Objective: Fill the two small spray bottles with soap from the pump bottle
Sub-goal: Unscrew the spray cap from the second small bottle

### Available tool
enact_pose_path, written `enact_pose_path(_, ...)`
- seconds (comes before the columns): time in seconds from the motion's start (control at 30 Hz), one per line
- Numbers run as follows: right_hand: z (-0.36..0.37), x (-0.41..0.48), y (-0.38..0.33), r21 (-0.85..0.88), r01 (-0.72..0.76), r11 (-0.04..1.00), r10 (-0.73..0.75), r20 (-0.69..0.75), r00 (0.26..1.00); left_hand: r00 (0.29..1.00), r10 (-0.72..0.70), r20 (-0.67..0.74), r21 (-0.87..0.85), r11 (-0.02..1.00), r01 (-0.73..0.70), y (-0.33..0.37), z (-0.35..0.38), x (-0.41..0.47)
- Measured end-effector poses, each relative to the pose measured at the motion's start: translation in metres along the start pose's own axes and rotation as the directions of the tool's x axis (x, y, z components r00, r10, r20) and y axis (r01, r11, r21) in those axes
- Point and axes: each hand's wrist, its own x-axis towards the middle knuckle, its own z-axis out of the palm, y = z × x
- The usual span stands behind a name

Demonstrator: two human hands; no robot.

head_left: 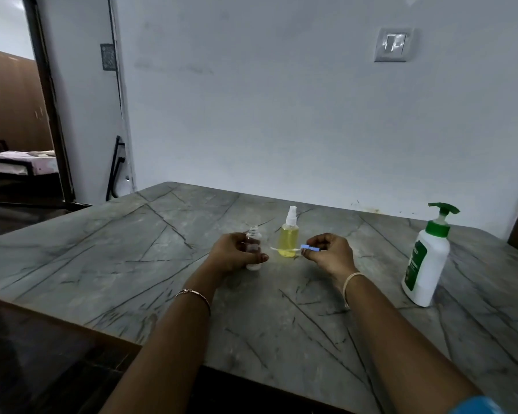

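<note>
Left hand (235,252) grips open bottle (253,245); right hand (329,251) pinches sprayer (304,249).

You have two small spray bottles before you: one uncapped clear bottle (254,234) and one yellow-filled bottle (288,239). You also see one pump bottle (428,261), one detached spray head (308,249), one table (150,252) and one wall switch plate (393,44).

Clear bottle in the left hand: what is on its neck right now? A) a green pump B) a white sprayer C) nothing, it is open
C: the clear bottle shows a bare threaded neck in the left hand, and the right hand pinches a sprayer top with its tube.
</note>
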Motion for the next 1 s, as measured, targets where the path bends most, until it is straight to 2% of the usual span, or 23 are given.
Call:
enact_pose_path(0.13,0.007,0.001,0.004,-0.068,-0.002,0.998,0.002,0.003,1.000,0.999,0.028,-0.023,0.094,0.995,-0.026,0.002,0.003,-0.001)
enact_pose_path(0.3,0.014,0.003,0.005,-0.164,0.013,0.986,-0.011,0.015,1.000,0.998,0.048,-0.040,0.097,0.994,-0.044,-0.003,0.002,0.002)
enact_pose_path(0.47,0.016,0.001,0.003,-0.217,0.043,0.975,-0.038,0.027,0.999,0.996,0.068,-0.059,0.188,0.981,-0.056,0.003,0.005,-0.002)
enact_pose_path(1.0,0.005,-0.003,0.003,-0.149,-0.003,0.989,0.009,0.040,0.999,0.995,0.082,-0.054,0.218,0.974,-0.069,0.004,0.008,-0.004)
